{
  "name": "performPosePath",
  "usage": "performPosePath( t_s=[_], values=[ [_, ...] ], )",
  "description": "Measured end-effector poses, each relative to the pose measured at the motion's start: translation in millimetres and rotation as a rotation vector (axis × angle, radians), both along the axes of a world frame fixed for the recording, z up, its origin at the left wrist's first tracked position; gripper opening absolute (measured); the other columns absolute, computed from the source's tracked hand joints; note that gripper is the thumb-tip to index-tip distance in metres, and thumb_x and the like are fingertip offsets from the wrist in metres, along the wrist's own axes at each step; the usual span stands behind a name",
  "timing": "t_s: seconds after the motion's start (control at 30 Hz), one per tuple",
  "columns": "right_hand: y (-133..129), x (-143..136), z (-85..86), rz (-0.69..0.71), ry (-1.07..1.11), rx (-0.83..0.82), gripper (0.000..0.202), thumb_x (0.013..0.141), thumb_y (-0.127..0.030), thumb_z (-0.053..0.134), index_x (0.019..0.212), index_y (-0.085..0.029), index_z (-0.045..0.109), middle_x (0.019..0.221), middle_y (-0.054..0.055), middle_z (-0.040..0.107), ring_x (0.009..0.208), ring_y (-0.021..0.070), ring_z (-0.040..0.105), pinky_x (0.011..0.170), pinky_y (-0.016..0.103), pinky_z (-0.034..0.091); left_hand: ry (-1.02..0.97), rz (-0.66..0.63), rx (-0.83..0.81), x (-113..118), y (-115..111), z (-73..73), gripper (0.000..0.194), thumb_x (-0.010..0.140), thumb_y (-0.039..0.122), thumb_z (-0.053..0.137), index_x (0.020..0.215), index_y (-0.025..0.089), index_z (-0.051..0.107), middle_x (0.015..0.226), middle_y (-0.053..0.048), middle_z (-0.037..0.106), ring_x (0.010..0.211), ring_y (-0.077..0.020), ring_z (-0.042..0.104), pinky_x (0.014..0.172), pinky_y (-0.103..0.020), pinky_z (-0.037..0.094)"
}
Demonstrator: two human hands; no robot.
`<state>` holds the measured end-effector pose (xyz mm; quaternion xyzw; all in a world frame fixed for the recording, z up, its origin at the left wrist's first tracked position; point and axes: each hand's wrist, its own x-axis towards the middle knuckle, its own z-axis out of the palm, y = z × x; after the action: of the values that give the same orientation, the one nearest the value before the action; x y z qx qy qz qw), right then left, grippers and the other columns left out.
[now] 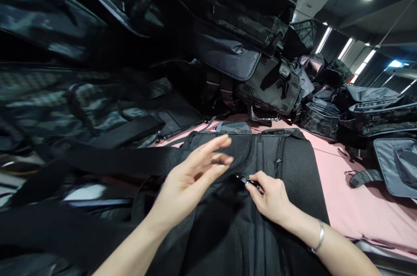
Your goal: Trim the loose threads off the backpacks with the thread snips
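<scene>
A black backpack (298,171) lies in front of me with its mesh-padded back panel facing up. Above the left part of that panel hovers my left hand (195,171), fingers apart and nothing in them. My right hand (270,195) is closed around what look like small thread snips (243,179), their metal tip pointing left. The tip is just over the black fabric near the middle of the panel; I cannot tell whether it touches. A zipper pull (278,161) hangs beside the right mesh pad. Dark straps (130,161) stretch off to the left.
Pink cloth (342,189) covers the table under the backpack. Piles of dark camouflage bags (321,117) stand at the back and right. A grey-lined bag flap (395,165) lies at the right edge. More bags (42,106) crowd close on the left and overhead.
</scene>
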<state>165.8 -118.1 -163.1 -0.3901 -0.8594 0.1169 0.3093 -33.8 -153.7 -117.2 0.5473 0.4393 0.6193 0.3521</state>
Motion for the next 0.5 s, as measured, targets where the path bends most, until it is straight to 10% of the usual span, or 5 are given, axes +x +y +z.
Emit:
performPosePath(
  t_s=[0.23, 0.5],
  values=[
    [-0.4, 1.1, -0.5, -0.045, 0.212, -0.047, 0.019, 0.09, -0.034, 0.046, 0.094, -0.018, 0.055, 0.08, 0.004, 0.065, 0.066, 0.0126, 0.062, 0.056, 0.019, 0.049, 0.721, 0.229, 0.047, -13.2, 7.2, -58.5, 0.031, 0.084, 0.045, 0.046, 0.085, 0.022, 0.065, 0.083, -0.004, 0.067, 0.077, -0.0186, 0.062, 0.07, -0.028, 0.048],
    [-2.1, 3.3, -0.9, -0.054, 0.202, -0.067, 0.017, 0.088, -0.033, 0.048, 0.094, -0.018, 0.054, 0.078, 0.003, 0.064, 0.062, 0.0125, 0.061, 0.055, 0.02, 0.049, 0.865, 0.298, 0.162, 5.4, 14.2, -65.1, 0.026, 0.089, 0.031, 0.037, 0.074, 0.02, 0.055, 0.075, -0.002, 0.059, 0.069, -0.0157, 0.056, 0.063, -0.026, 0.041]
  ],
)
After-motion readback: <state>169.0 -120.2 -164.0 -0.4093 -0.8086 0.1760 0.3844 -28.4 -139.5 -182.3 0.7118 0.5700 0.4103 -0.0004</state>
